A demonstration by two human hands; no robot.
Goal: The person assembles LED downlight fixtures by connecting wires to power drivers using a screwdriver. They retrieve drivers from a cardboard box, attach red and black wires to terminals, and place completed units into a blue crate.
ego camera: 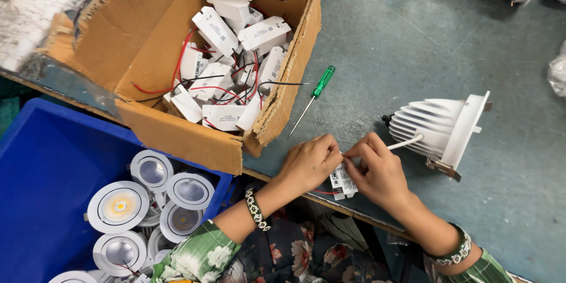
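Grey-green surface [413, 41], scuffed, is shared by a torn cardboard box [177, 135] of white plastic driver modules [215, 30] with red and black leads. A small white driver [343, 181] is pinched at the surface edge by left hand [309, 162] and right hand [377, 171], fingers closed on it. A finned white downlight [439, 130] lies just beside.

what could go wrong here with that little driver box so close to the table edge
Both hands, left and right, work the small white driver box right at the table edge; if it slips, it may drop off. The white cable links to the finned downlight, so a tug might drag it. The green screwdriver could roll.
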